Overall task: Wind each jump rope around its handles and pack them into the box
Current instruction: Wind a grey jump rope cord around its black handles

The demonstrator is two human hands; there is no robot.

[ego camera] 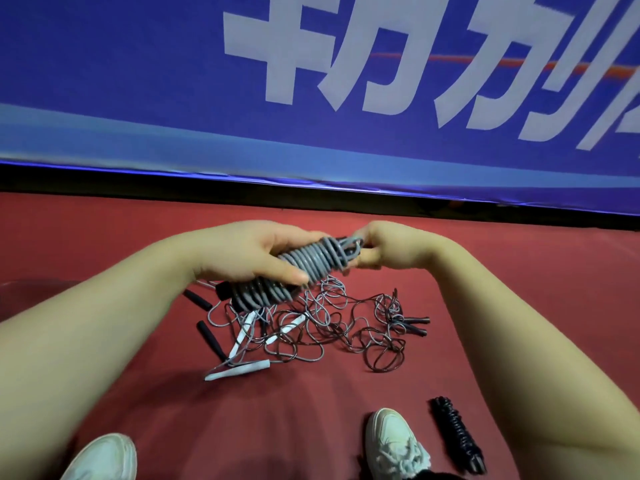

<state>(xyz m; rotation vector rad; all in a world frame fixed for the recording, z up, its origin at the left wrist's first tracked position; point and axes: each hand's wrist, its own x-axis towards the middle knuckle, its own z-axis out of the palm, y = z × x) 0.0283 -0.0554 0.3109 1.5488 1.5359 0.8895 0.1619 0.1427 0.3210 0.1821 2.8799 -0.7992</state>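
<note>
Gripping sits with the left hand (pixel 247 252), fingers and thumb curled round a grey plastic jump rope wound in tight coils over its black handles (pixel 304 265). The bundle is held in the air at frame centre, tilted, low end at lower left and high end at upper right. The right hand (pixel 382 245) is closed on the upper right end of that bundle, fingertips pinching the last grey loops where they bunch up; exact finger placement is blurred. Directly below the bundle, on the dark red mat floor (pixel 519 278), lies a loose tangle of thin grey and dark cords (pixel 332 327), spread across the centre. White slim handles (pixel 242 370) lie at the lower left edge of the tangle, with another white pair inside it. Black foam handles (pixel 205 332) lie left of the tangle, one more further up left. A pair of dark slim handles (pixel 417 323) pokes out at the tangle's right side. A black rope already coiled round its handles (pixel 457 434) lies apart at lower right, just beside a white lace-up sneaker (pixel 394 441). A second white sneaker (pixel 104 457) shows at lower left. A blue banner with large white characters (pixel 138 81) fills the upper half of the frame.
</note>
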